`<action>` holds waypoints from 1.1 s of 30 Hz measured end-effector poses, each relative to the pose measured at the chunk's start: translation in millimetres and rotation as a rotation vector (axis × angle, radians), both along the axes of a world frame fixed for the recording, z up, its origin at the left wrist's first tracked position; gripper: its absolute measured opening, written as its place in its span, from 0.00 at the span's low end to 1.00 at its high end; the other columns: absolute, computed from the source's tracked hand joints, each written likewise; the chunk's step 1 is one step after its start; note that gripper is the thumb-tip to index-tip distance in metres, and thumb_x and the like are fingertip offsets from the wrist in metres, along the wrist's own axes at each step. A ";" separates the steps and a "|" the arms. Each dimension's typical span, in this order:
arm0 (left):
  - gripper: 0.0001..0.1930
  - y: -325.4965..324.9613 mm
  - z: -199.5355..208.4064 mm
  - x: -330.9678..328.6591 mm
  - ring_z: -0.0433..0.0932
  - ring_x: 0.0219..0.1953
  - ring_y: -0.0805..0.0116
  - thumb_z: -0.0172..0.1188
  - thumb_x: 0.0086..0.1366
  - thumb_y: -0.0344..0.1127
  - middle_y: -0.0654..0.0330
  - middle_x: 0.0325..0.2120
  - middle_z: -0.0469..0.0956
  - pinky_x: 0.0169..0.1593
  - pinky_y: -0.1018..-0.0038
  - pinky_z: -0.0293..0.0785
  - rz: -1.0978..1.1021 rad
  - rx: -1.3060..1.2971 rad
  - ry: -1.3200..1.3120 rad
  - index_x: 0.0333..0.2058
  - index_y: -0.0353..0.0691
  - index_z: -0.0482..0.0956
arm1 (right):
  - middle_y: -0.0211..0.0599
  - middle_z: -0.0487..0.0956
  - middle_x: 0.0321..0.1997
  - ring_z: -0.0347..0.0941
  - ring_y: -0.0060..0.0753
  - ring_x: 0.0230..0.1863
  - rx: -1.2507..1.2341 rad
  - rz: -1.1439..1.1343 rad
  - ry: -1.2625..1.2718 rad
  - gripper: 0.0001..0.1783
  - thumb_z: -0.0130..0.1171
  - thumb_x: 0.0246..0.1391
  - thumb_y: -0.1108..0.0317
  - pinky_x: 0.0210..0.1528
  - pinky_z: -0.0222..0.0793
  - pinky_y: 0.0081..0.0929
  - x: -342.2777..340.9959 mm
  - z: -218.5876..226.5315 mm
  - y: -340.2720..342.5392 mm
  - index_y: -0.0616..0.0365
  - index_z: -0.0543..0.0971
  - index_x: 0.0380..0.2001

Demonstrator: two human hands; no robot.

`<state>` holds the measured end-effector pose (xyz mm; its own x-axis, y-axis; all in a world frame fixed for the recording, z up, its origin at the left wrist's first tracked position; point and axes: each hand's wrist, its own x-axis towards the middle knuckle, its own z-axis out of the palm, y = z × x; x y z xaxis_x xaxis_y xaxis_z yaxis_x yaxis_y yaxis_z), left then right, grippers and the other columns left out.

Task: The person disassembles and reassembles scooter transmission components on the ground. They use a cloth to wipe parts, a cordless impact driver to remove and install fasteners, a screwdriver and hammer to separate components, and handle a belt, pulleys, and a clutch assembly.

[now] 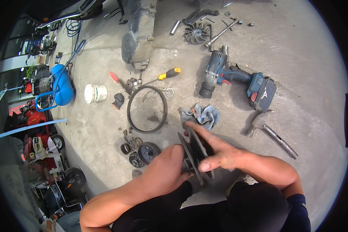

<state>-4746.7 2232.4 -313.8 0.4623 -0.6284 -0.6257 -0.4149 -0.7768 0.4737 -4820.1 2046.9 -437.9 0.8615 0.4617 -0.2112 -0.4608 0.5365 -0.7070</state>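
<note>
Low in the middle, I hold a dark metal pulley [197, 146] with two round plates, tilted up on edge. My left hand [163, 170] is closed around its left side at the hub. My right hand [217, 151] grips the right plate, thumb on the near face and fingers over the far edge. The part of the pulley behind my fingers is hidden. Just beyond it lies a crumpled blue rag [207, 115]. Left of my left hand are a coil spring [132, 145] and a dark round wheel-like part [148, 153]. A toothed drive belt [166, 111] lies farther off.
On the concrete floor are a cordless impact wrench [216, 69], a hammer [276, 138], a yellow-black screwdriver [169, 74] and a white tub [96, 93]. A finned fan [197, 33] and an engine case [137, 48] lie far off. A blue air tank [65, 87] stands left.
</note>
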 end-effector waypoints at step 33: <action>0.26 0.7 -39.4 -0.1 0.85 0.34 0.38 0.70 0.51 0.35 0.41 0.29 0.84 0.42 0.52 0.82 -0.091 0.112 0.056 0.47 0.27 0.74 | 0.56 0.57 0.76 0.54 0.53 0.78 -0.474 -0.087 -0.455 0.79 0.84 0.34 0.45 0.78 0.52 0.47 -22.1 0.1 -13.1 0.63 0.44 0.79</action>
<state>-4746.7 2233.1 -353.1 0.3693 -0.5906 -0.7175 -0.4615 -0.7867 0.4100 -4842.2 2033.8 -437.8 0.9427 0.3332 0.0188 -0.0300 0.1406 -0.9896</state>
